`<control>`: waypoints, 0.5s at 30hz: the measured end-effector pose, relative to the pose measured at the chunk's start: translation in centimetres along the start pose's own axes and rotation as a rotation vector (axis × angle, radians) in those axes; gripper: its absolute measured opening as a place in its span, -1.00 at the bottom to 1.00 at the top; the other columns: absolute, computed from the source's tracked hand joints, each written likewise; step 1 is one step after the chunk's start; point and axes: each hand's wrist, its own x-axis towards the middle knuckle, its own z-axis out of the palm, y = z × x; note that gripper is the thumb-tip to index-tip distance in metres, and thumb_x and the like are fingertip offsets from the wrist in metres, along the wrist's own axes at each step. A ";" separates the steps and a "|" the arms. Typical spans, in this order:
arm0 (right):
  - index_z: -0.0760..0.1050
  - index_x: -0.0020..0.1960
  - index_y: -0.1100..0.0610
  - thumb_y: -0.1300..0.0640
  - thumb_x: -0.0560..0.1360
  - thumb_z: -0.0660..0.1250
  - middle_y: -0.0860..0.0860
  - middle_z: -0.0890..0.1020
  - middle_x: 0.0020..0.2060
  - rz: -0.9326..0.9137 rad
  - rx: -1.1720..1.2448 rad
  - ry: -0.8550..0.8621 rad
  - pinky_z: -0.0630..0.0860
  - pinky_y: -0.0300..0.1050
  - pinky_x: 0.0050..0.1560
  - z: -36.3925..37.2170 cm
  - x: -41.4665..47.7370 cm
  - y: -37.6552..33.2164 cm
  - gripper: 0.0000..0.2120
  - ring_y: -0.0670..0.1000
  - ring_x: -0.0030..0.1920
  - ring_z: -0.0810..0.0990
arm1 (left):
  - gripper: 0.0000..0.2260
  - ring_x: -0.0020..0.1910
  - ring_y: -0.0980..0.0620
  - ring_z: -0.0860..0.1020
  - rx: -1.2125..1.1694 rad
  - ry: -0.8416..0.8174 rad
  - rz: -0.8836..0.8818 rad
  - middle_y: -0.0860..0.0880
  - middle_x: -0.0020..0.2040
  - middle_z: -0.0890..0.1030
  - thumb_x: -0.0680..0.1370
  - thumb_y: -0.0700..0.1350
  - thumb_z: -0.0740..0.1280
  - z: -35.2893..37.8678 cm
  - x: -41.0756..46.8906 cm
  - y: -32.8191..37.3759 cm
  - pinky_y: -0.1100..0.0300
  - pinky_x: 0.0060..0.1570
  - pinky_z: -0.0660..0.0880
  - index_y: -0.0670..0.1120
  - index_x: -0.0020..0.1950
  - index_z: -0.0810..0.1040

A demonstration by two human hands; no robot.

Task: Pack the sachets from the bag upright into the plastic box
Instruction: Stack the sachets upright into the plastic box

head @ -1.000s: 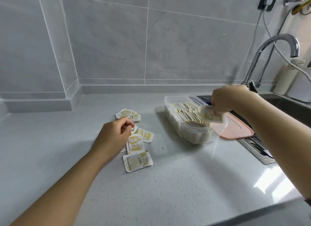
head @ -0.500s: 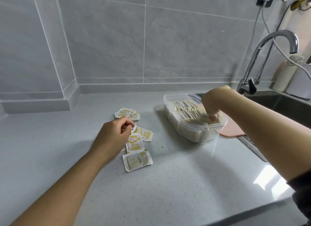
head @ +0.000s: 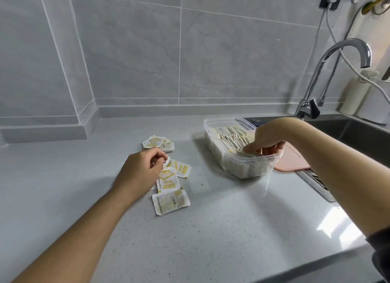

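Observation:
The clear plastic box (head: 238,170) stands on the grey counter, packed with a row of upright sachets (head: 229,135). My right hand (head: 269,135) reaches down into the box's near end, its fingertips pinching a sachet among the row. Left of the box, several loose white-and-yellow sachets (head: 168,181) lie flat on the counter, one of them turned face-down (head: 171,201) and a small stack (head: 155,142) further back. My left hand (head: 140,170) rests over this pile with curled fingers pinching the edge of a sachet. No bag is in view.
A pink flat lid or board (head: 292,161) lies just right of the box, at the sink's edge. The sink (head: 350,133) and a chrome tap (head: 329,57) are at the right. Tiled walls close the back and left. A white bottle (head: 356,93) stands behind the sink.
My right hand carried a sachet from above the box's near end down into the box, and its fingers now sit among the row. My left hand has stayed over the loose pile.

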 end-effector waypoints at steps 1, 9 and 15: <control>0.57 -0.17 0.20 -0.31 0.47 0.26 0.04 0.60 -0.32 0.004 -0.027 0.009 0.49 -0.18 -0.27 0.1 0.3 0.1 -0.47 0.04 -0.32 0.55 | -0.84 -0.24 0.02 0.61 0.000 -0.002 -0.001 0.07 -0.28 0.63 0.53 -0.19 0.28 0.0 0.0 0.0 0.04 -0.11 0.53 0.03 -0.11 0.60; 0.56 -0.15 0.17 -0.36 0.41 0.29 0.01 0.59 -0.31 0.029 -0.073 0.072 0.46 -0.23 -0.31 0.7 0.6 -0.3 -0.44 0.01 -0.34 0.54 | -0.85 -0.23 0.03 0.61 0.004 0.006 0.007 0.09 -0.27 0.63 0.54 -0.19 0.29 0.1 0.0 0.0 0.06 -0.12 0.54 0.01 -0.10 0.61; 0.52 -0.26 0.21 -0.20 0.48 0.33 0.03 0.57 -0.39 -0.001 -0.103 0.184 0.55 -0.15 -0.20 0.6 -0.7 -1.5 -0.55 0.02 -0.36 0.56 | -0.85 -0.22 0.03 0.61 0.003 0.016 -0.008 0.07 -0.26 0.63 0.54 -0.18 0.28 0.1 0.0 0.0 0.07 -0.12 0.53 0.02 -0.10 0.61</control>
